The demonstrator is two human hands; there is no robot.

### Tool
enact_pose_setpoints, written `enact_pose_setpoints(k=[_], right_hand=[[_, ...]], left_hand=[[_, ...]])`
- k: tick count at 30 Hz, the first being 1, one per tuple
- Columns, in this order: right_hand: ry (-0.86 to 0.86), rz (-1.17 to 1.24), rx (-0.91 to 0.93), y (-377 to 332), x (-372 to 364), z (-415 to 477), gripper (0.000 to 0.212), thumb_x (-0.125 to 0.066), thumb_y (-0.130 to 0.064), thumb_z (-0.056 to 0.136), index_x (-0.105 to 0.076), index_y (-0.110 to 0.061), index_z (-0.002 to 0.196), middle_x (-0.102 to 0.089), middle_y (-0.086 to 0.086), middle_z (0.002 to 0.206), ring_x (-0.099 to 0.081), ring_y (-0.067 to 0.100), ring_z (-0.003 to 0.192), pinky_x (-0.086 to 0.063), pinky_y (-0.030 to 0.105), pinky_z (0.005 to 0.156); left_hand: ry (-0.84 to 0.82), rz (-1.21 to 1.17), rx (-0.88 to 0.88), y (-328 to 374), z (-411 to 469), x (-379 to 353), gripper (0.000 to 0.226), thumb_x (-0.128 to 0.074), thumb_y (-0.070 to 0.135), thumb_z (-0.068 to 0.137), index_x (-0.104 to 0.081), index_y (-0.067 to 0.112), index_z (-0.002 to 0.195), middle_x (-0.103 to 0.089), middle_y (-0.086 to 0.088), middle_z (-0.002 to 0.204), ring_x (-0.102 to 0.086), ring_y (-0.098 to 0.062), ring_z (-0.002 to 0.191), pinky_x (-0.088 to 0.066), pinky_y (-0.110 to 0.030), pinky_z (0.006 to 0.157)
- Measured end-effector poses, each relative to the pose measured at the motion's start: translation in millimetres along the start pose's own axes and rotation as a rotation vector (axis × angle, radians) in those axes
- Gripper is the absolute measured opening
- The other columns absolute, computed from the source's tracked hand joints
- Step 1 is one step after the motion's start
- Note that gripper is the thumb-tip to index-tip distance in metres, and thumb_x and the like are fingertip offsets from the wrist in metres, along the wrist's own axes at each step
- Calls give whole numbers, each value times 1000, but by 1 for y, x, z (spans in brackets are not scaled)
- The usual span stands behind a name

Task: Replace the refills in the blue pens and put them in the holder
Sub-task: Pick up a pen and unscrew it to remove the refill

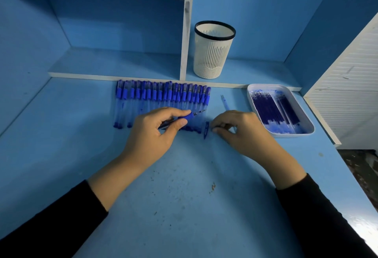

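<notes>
Left hand (155,133) grips pen (185,116) at blue rubber sleeve, tip rightward, over pen row (161,98). Right hand (241,133) pinches cap (206,130), apparently. Pen judged light, stiff, barrel slick; hold at sleeve. Holder (213,53) far, refill tray (286,135) right.

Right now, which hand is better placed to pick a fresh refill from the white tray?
Right. The right hand lies next to the white tray of refills; the left hand is farther off and grips the pen front. The right hand pinches a blue-tipped pen piece, though.
</notes>
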State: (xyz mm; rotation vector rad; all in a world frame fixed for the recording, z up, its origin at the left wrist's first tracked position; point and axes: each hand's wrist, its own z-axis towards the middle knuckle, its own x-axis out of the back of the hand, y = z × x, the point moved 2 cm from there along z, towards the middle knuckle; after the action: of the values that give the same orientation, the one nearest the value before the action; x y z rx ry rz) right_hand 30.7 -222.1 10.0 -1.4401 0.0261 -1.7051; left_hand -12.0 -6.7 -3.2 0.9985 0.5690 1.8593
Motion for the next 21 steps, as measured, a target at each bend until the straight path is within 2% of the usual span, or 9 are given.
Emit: enact_pose_setpoints(k=[3,5,7,10,14,21], right_hand=[[130,293,-138,-8,3,1,7,-74,-2,82,-73,-7,87,-72,1,80,-67,10,73,-52,18,76],[217,544,-200,-16,2,1,8,-73,0,81,-73,-3,88,-74,3,83,-69,9,74,-53,19,77],[294,661,-191,-22,1,0,9,-72,3,80,-72,-1,89,-75,4,85,-69,10,77,-54,20,78],[341,700,-171,-25,-2,0,12,-72,6,80,-72,-1,90,-75,6,88,-71,13,81,-54,22,81],[309,665,-143,-27,-6,0,12,-72,5,80,-72,-3,88,-75,6,88,-71,12,81,-53,20,80],[204,621,-158,-27,-14,0,4,-72,-10,84,-70,-14,84,-72,-1,77,-66,12,71,-50,22,72]], left_hand=[[-10,1,11,1,0,0,23,-72,8,87,-71,18,108,-72,11,104,-68,0,94,-53,-14,83],[-12,-3,15,1,0,0,24,-72,9,87,-70,21,107,-72,12,104,-68,0,94,-52,-14,83],[-11,-8,25,2,0,-1,24,-71,10,87,-70,23,107,-71,14,104,-68,1,94,-52,-14,83],[-13,-13,31,2,0,-1,24,-71,9,88,-70,23,107,-71,14,104,-68,1,95,-53,-14,83],[-25,-15,15,3,-1,-2,24,-71,9,87,-70,22,107,-70,16,104,-68,1,95,-52,-14,83],[-36,18,-52,3,-3,-2,17,-74,11,85,-76,9,101,-72,4,94,-69,-6,88,-55,-21,80]])
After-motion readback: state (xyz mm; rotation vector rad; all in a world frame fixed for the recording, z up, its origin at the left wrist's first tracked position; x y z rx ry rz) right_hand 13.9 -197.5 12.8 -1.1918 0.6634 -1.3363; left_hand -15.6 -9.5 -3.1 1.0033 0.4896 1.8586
